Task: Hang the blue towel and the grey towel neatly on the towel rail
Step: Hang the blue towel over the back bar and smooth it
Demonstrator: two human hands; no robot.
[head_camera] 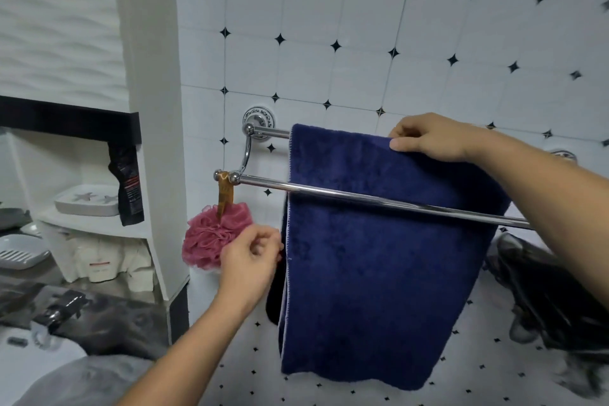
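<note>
The blue towel hangs over the back bar of a chrome double towel rail and falls down behind the front bar. My right hand holds the towel's top fold at the back bar, fingers curled over the cloth. My left hand pinches the towel's left edge below the front bar. A grey cloth, maybe the grey towel, lies blurred at the bottom left near my body.
A pink bath sponge hangs on a brown strap from the rail's left end. White shelves at the left hold soap dishes and a dark sachet. A dark bag sits at the right on the tiled floor.
</note>
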